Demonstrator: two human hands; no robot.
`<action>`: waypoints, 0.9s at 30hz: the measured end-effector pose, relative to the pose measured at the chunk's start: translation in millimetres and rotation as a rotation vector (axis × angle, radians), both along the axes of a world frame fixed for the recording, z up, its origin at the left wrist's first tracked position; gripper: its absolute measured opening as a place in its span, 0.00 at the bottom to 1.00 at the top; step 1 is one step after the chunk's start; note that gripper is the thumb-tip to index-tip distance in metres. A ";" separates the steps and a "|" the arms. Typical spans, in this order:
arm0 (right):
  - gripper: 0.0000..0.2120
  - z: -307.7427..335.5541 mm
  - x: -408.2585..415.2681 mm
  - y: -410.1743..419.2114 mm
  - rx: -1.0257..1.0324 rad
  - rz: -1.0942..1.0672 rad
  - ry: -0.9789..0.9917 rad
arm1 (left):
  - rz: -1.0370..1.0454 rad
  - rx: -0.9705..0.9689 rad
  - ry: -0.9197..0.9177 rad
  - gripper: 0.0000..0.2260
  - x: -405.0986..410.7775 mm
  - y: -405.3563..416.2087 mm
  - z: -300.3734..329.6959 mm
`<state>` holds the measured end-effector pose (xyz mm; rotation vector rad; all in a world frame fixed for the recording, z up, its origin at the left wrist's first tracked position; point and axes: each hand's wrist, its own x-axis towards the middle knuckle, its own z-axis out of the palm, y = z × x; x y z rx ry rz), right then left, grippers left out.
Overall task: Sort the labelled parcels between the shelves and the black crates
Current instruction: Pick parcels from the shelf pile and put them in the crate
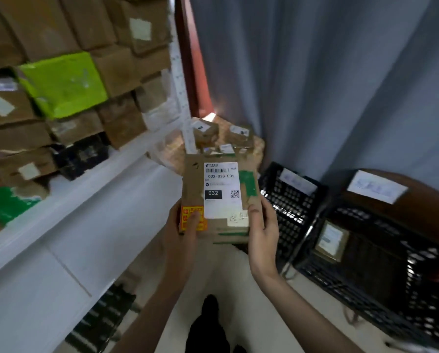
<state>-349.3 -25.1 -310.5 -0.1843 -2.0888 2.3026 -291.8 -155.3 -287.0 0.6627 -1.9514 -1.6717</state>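
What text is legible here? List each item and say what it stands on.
"032-038-E01": white label on the held parcel.
"032": black box on the same label.
Logo line, barcode, QR code, handwriting: unreadable.
Orange sticker: blurred.
Crate tags and shelf parcel labels: blurred.

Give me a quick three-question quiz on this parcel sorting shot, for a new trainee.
1. True or false: both hands hold the parcel.
2. Which code is printed large on the parcel's white label? A) 032-038-E01 B) 045-012-A03 C) 018-220-C07
3. Fill in: the near crate on the right already holds one ____.

Key
1. True: the left hand grips the lower left corner, thumb on the yellow sticker; the right hand grips the lower right edge.
2. A.
3. Parcel: a small labelled box lies inside it.
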 end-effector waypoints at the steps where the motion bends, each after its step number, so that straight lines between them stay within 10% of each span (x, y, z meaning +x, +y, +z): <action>1: 0.28 -2.8 -8.7 4.9 0.009 -0.032 0.000 | -0.031 -0.004 -0.008 0.10 -13.3 2.3 -3.1; 13: 0.34 -49.6 -88.2 31.4 0.004 -0.281 -0.159 | -0.473 0.019 -0.171 0.21 -145.0 2.8 -50.2; 20: 0.08 -77.2 -118.6 56.8 -0.058 -0.393 -0.306 | -0.697 -0.052 -0.376 0.22 -210.5 20.1 -101.2; 27: 0.12 -158.9 -198.3 85.5 -0.038 -0.445 -0.506 | -0.794 -0.063 -0.521 0.06 -310.6 52.1 -170.2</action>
